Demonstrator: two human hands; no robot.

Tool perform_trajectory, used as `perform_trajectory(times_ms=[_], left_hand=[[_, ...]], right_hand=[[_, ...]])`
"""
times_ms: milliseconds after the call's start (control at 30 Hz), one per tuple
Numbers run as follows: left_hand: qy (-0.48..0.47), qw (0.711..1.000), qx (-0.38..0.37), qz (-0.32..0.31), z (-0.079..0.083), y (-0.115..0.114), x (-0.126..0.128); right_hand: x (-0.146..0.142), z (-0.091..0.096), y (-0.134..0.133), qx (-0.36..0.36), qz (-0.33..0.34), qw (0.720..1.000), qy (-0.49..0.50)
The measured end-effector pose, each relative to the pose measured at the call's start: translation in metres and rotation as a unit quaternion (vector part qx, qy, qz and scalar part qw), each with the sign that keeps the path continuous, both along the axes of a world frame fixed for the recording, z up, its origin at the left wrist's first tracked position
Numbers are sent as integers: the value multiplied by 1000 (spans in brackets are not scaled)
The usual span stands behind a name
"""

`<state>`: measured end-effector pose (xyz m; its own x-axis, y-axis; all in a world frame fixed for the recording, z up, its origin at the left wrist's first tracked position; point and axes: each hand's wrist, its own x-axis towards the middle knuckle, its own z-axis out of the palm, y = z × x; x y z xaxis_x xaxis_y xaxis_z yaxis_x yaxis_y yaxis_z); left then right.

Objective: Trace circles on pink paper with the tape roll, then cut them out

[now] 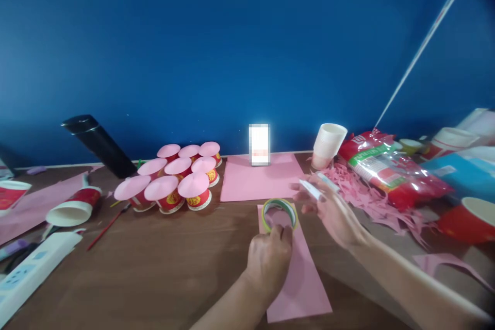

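Observation:
My left hand (pixel 270 255) pinches the near rim of a roll of tape (pixel 266 216) with a yellow-green edge. The roll lies flat over the upper end of a pink paper strip (pixel 299 289). To the right, my right hand (pixel 338 216) is raised, with a slim white pen (pixel 310 190) between its fingers. A second pale stick-like piece (pixel 328 183) shows beside it, blurred, so I cannot tell whether it is separate. Behind both hands lies a larger pink sheet (pixel 251 183).
Several red paper cups topped with pink discs (pixel 193 185) stand left of centre. A black flask (pixel 100 144) leans behind a tipped cup (pixel 73 211) and a white power strip (pixel 38 268). Stacked white cups (pixel 328 142), pink scraps (pixel 363 198) and a red packet (pixel 390 165) lie right.

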<state>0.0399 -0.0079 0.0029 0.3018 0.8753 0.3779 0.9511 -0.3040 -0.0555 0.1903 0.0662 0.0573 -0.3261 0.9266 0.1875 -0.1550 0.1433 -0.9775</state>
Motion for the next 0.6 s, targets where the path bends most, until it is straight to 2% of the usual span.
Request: perform_trajectory(times_ms=[67, 133, 267, 433, 533, 600], left_hand=[[-7, 1000, -10, 5, 1, -1, 1], [-20, 1000, -20, 2, 2, -2, 2], [-34, 999, 11, -1, 2, -3, 4], [-23, 995, 92, 10, -2, -1, 6], [-21, 992, 124, 2, -4, 0, 6], [-30, 990, 136, -1, -4, 0, 7]], right_hand=[[-10, 17, 4, 52, 14, 998, -39], [-24, 30, 8, 95, 30, 987, -127], [-59, 39, 13, 153, 131, 943, -265], [-90, 32, 15, 291, 228, 838, -401], [-97, 25, 19, 329, 255, 782, -463], [-99, 20, 22, 346, 271, 757, -484]])
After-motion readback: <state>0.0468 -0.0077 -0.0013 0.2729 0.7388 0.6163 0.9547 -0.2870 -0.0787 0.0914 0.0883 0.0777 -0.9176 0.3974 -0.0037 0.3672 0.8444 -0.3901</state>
